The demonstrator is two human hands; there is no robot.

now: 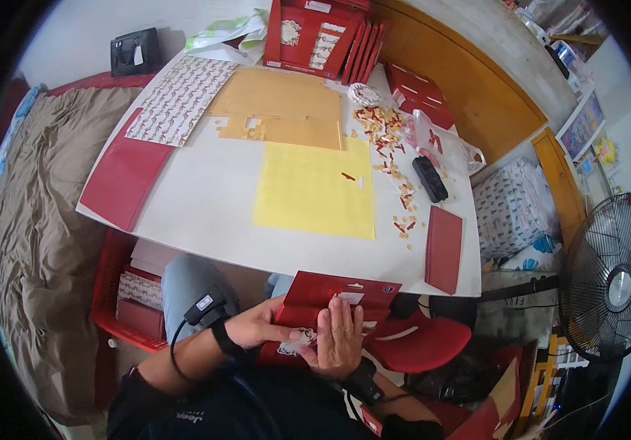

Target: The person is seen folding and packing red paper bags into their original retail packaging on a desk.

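A red envelope [341,292] with a white printed patch lies on my lap, just below the white table's [205,198] near edge. My left hand [257,326] grips its left side, thumb on top. My right hand [339,339] lies flat on the envelope's front, fingers pressed together and pointing up. A small white sticker [350,298] shows just above my right fingertips. Both wrists carry black straps with a small device.
On the table lie a yellow backing sheet [315,191], tan sheets [279,106], a patterned sheet [180,99], red envelopes [444,249], scattered sticker scraps [389,147] and a black object [430,179]. A red crate [121,293], red stool [422,341] and fan [612,282] stand nearby.
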